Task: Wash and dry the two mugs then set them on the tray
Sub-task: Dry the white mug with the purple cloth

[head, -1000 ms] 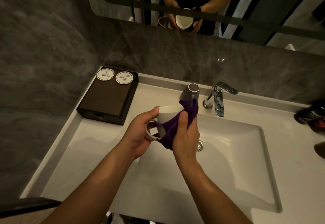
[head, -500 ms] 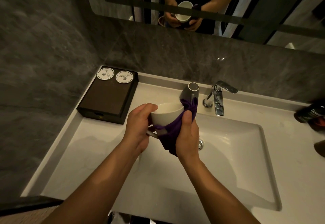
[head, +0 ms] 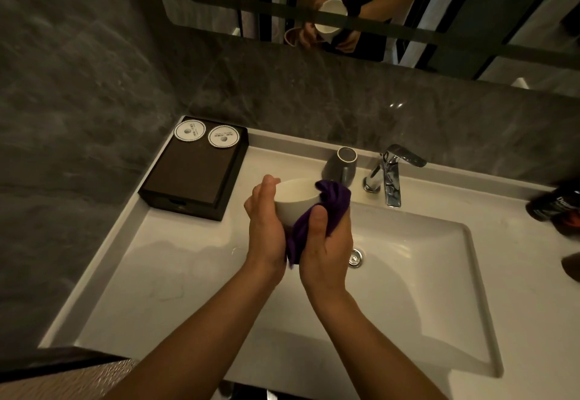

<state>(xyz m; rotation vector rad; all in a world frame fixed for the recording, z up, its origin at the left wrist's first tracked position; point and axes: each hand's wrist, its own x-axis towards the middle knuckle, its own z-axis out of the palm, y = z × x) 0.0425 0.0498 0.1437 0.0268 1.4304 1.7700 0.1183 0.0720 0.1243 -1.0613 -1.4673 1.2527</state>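
Left grip curled round white mug over sink, right grip pinching purple cloth against its side; grey mug inverted on desk beside faucet.

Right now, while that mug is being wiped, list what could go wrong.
The white mug is held above the hard sink by the left hand while the right hand holds the purple cloth against it; a slip could chip it. The grey mug stands close behind the cloth, so a wide wipe might knock it over.
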